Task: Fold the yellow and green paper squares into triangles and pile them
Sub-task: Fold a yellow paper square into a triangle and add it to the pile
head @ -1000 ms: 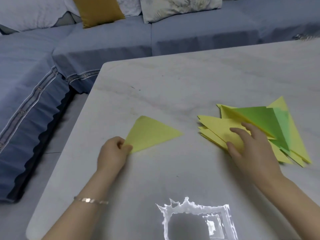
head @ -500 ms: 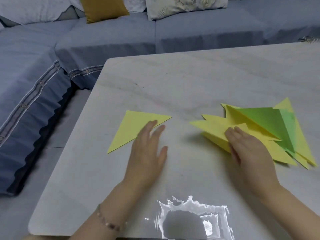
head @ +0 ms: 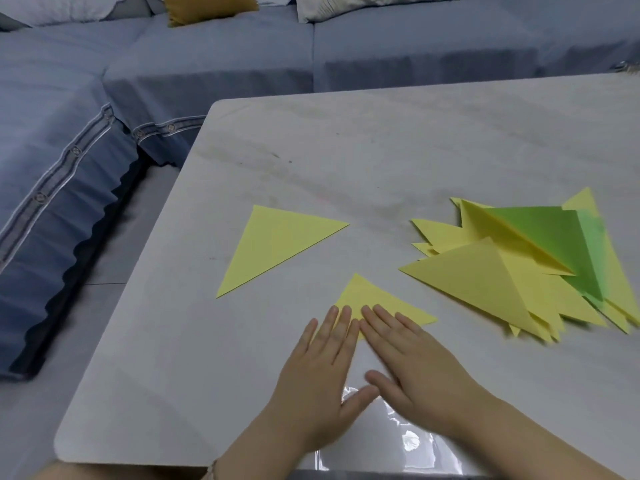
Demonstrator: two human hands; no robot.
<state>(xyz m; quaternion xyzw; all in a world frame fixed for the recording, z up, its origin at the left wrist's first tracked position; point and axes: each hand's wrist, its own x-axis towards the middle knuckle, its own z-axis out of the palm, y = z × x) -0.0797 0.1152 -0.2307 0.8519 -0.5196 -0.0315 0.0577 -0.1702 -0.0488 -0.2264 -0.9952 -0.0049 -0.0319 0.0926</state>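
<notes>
Left hand point(head: 322, 372) and right hand point(head: 415, 368) flat, fingers straight, side by side, pressing yellow sheet point(head: 375, 299) near front of table point(head: 381, 150). 1 folded yellow triangle point(head: 277, 244) apart at left, yellow-green pile point(head: 519, 271) at right. Probably mid-crease; 2 pieces not yet piled.

On the pale stone-topped table point(head: 381, 150), a small yellow paper piece point(head: 377, 299) lies near the 6 o'clock edge. The left hand point(head: 318, 382) and right hand point(head: 422, 372) lie flat side by side at its 6 o'clock, fingertips resting on it. A single folded yellow paper triangle point(head: 277, 247) lies apart at its 11 o'clock. A heap of yellow and green folded paper triangles point(head: 467, 282) lies at its 2 o'clock, not touching. A blue fabric sofa point(head: 207, 71) runs beyond the table from 9 to 12 o'clock.
</notes>
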